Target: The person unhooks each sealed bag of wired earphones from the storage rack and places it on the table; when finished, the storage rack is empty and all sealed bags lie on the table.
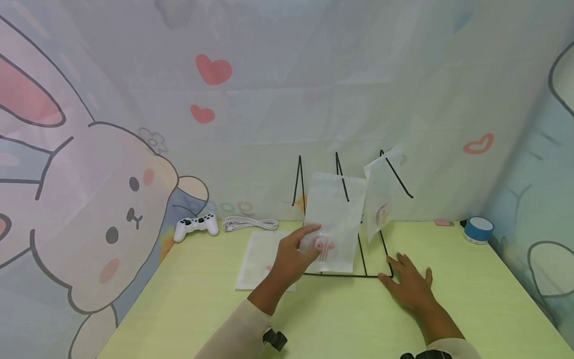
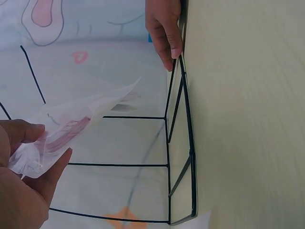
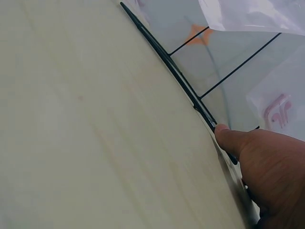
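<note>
A black wire display rack (image 1: 341, 275) with three upright hook prongs stands on the table. On its middle prong hangs a white translucent bag (image 1: 336, 214) with something pink at its lower part. My left hand (image 1: 290, 255) pinches the lower left of this bag between thumb and fingers, as the left wrist view also shows. A second such bag (image 1: 376, 199) hangs tilted from the right prong. My right hand (image 1: 409, 285) grips the rack's front right corner, its thumb (image 3: 231, 138) on the base wire. The left prong bears nothing.
Flat on the table, partly behind my left arm, lies another white bag (image 1: 251, 264). Further back are a white game controller (image 1: 196, 226), a coiled white cable (image 1: 250, 223), a pink block (image 1: 442, 223) and a blue round container (image 1: 478, 229). A printed cloth backdrop (image 1: 269, 99) rises behind.
</note>
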{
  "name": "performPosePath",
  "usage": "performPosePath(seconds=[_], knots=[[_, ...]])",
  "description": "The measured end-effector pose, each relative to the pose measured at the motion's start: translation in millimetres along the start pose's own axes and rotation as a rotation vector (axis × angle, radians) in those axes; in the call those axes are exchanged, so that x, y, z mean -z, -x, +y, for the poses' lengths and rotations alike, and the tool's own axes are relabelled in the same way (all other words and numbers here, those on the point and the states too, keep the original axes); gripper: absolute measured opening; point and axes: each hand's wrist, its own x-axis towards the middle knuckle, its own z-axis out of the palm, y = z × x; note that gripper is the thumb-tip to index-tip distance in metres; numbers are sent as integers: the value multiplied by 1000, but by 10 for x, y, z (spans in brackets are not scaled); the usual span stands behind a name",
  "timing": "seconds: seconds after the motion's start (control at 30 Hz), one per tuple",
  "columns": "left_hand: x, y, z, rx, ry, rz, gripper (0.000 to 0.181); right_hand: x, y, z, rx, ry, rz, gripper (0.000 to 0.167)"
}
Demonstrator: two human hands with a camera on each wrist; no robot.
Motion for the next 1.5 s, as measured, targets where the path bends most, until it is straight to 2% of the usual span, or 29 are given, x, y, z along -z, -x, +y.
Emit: performPosePath(seconds=[0.27,0.37,0.6,0.9,1.2,1.5], knots=[[70,59,45,-49,-63,19,51,22,-27,2,2,11,7,78],[99,87,66,-74,-67,13,51,24,-25,5,0,4,3,78],[153,159,102,-78,-97,-22,47,21,-21,14,-5,-5,-9,78],[235,212,134,-217,-207,-25,43,-1,-34,38,-11,-2,-11,80],[335,272,233,-261,-228,-61,46,-9,-34,45,-12,-9,-7,79],[442,344,261,-298,-251,-83,49,-7,-18,35,-11,-3,-10,79]])
